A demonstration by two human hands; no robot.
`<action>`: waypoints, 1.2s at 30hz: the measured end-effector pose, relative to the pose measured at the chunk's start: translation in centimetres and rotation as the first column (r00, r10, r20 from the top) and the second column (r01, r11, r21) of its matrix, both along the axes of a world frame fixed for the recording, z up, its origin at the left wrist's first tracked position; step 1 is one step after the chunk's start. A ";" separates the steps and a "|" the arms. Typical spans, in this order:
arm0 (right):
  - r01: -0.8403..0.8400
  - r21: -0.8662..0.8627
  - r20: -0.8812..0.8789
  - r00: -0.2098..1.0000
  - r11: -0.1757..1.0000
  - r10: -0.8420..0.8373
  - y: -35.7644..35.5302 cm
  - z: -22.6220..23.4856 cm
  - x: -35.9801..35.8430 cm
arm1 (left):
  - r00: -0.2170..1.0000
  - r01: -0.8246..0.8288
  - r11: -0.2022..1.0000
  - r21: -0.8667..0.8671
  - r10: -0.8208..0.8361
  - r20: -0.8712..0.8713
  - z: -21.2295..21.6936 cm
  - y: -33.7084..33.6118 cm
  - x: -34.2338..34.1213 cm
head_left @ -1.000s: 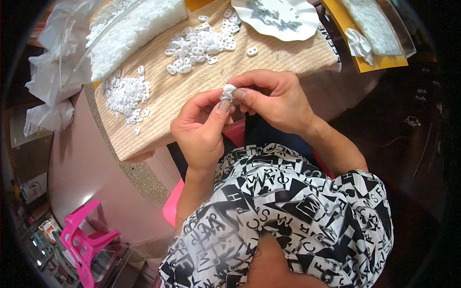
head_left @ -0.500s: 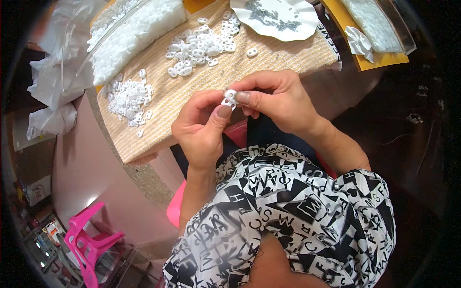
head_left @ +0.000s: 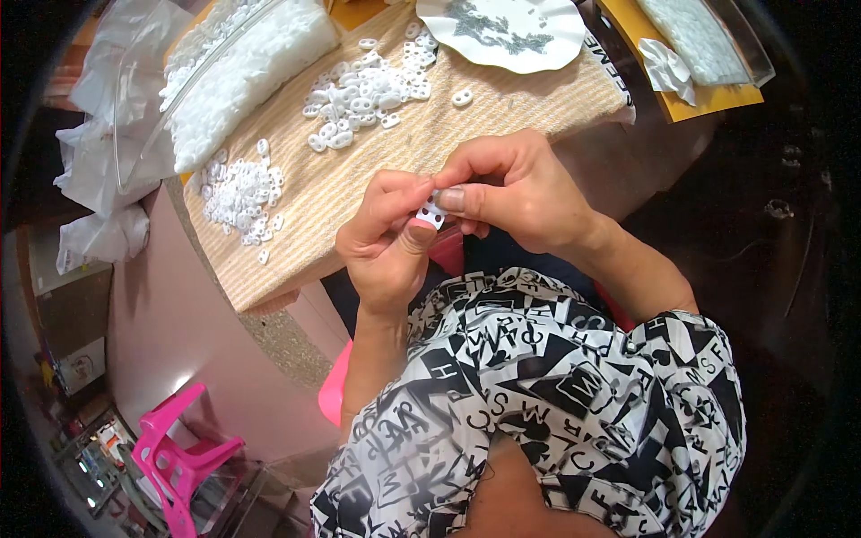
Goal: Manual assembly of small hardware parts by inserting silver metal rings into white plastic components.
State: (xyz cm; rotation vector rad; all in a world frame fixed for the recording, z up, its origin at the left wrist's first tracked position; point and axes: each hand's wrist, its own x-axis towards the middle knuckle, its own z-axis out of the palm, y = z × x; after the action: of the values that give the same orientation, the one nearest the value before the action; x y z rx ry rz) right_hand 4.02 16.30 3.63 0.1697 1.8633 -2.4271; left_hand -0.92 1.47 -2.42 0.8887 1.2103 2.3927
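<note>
Hands meet in front of the person's chest, just off the near edge of the table. Left hand (head_left: 387, 240) and right hand (head_left: 513, 190) both pinch one small white plastic piece (head_left: 431, 213) with holes in it. Left thumb presses it from below, right thumb and forefinger clamp it from above; the remaining fingers of both hands are curled in. The piece is mostly covered by the fingertips, so its exact shape cannot be told.

Piece sits in the air between the two hands, above the person's lap, clear of the tan woven table mat (head_left: 502, 108).

On the mat, well apart from the hands:
- loose heap of white plastic links (head_left: 369, 90) toward the far side, one stray link lying just right of it
- smaller heap of tiny white plastic rings (head_left: 240, 190) at the left, a few scattered toward the mat's near edge
- clear plastic bag (head_left: 238, 76) full of white parts at the far left, partly overhanging the mat
- white scalloped plate (head_left: 502, 40) with small dark bits at the far edge

Yellow tray (head_left: 700, 97) at far right holds a clear container and a crumpled white wrapper (head_left: 665, 67).

Person wears a black-and-white letter-print shirt (head_left: 556, 394). Pink plastic stool (head_left: 179, 453) stands on the floor lower left.
</note>
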 end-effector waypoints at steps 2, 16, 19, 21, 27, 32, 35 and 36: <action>0.004 0.020 -0.002 1.000 1.000 -0.004 0.0 0.0 0.0 | 0.999 0.004 1.000 0.010 -0.004 0.041 0.0 0.1 0.0; 0.381 0.488 -0.420 0.891 0.785 -0.171 -0.9 -1.3 -0.4 | 0.901 -0.038 0.984 -0.175 0.109 0.420 1.6 0.3 0.5; 0.497 0.516 -0.522 0.828 0.698 -0.204 -0.4 -1.0 -0.7 | 0.878 -0.051 0.994 -0.095 0.090 0.470 1.7 0.4 0.4; 0.529 0.416 -0.500 0.813 0.740 -0.300 -0.2 -1.6 -1.0 | 0.860 -0.023 0.999 -0.041 0.040 0.509 1.9 0.3 0.1; 0.242 0.154 -0.041 0.970 0.958 -0.238 0.1 -1.2 -0.8 | 0.813 -0.043 0.996 -0.074 0.078 0.578 2.7 0.0 0.0; 0.184 0.043 0.006 0.983 0.982 -0.184 0.0 -1.5 -0.7 | 0.839 -0.064 0.994 -0.088 0.102 0.535 2.1 0.1 0.0; 0.147 -0.046 0.056 0.988 0.988 -0.145 0.0 -1.5 -0.7 | 0.839 -0.038 0.993 -0.112 0.093 0.536 1.8 -0.2 -0.1; 0.137 -0.088 0.073 0.989 0.987 -0.131 0.0 -1.5 -0.7 | 0.843 -0.025 0.991 -0.134 0.093 0.529 1.7 -0.3 -0.1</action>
State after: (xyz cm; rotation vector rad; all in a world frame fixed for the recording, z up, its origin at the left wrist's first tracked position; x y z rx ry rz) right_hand 3.33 16.34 2.17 0.3774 1.7610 -2.5543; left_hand -1.02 1.16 -0.71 0.1151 1.1418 2.3456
